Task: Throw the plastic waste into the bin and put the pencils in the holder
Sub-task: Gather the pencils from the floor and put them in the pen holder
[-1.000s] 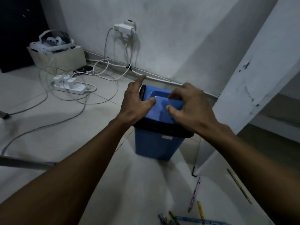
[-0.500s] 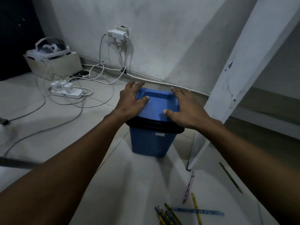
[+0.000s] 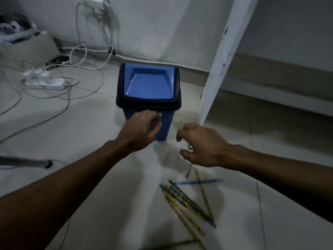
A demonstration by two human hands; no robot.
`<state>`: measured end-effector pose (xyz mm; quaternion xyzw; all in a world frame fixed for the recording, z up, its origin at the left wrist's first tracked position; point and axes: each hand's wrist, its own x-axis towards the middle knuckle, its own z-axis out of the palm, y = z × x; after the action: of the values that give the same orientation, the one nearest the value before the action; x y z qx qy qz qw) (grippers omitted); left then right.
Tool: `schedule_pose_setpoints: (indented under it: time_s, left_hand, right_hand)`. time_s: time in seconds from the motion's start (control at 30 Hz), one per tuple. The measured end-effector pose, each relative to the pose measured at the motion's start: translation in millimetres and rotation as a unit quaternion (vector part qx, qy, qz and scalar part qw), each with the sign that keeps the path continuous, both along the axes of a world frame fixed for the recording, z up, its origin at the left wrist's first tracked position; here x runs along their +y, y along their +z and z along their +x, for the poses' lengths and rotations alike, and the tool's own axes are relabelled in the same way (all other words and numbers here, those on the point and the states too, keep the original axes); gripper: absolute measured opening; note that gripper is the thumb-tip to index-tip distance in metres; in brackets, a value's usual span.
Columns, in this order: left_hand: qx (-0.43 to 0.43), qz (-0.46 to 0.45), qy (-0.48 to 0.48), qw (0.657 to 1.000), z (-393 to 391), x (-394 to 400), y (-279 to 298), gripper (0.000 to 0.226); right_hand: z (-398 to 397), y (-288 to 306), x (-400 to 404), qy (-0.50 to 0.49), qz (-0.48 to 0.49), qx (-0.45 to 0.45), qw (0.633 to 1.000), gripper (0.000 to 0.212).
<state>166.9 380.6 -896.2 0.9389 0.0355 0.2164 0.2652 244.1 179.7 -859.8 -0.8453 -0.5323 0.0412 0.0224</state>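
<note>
A small blue bin (image 3: 149, 87) with a black rim and a closed blue swing lid stands on the tiled floor. My left hand (image 3: 142, 130) hovers in front of the bin's lower body, fingers curled with nothing in them. To its right, my right hand (image 3: 201, 145) is off the bin, fingers bent and apart, empty. Several pencils (image 3: 187, 201) lie scattered on the floor below my right hand; a blue one (image 3: 198, 182) lies crosswise. No plastic waste and no holder are in view.
A white slanted post (image 3: 221, 56) rises right of the bin. White cables (image 3: 79, 56) and a power strip (image 3: 45, 81) lie on the floor at left, near a beige box (image 3: 27, 47) by the wall. A grey bar end (image 3: 27, 162) juts in at left.
Both hands have lifted off the bin's lid and drawn back toward me. The lid now sits closed. The view has tilted down, showing more pencils.
</note>
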Motion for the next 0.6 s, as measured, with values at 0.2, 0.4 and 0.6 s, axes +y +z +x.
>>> schedule_pose_setpoints:
  time_s: [0.2, 0.4, 0.6]
  left_hand:
    - [0.208, -0.003, -0.060, 0.976, -22.1, -35.7, -46.7, 0.017]
    - [0.322, -0.026, -0.065, 0.944, -35.8, -54.1, -80.4, 0.015]
    - [0.272, -0.127, 0.024, 0.954, -39.3, -80.2, -96.1, 0.014]
  right_hand:
    - [-22.6, -62.5, -60.5, -0.089, -0.070, 0.073, 0.991, 0.034]
    - [-28.4, -126.1, -82.1, -0.184, -0.067, 0.090, 0.976, 0.031]
    - [-21.6, -165.8, -80.8, -0.179, -0.069, 0.050, 0.980, 0.034]
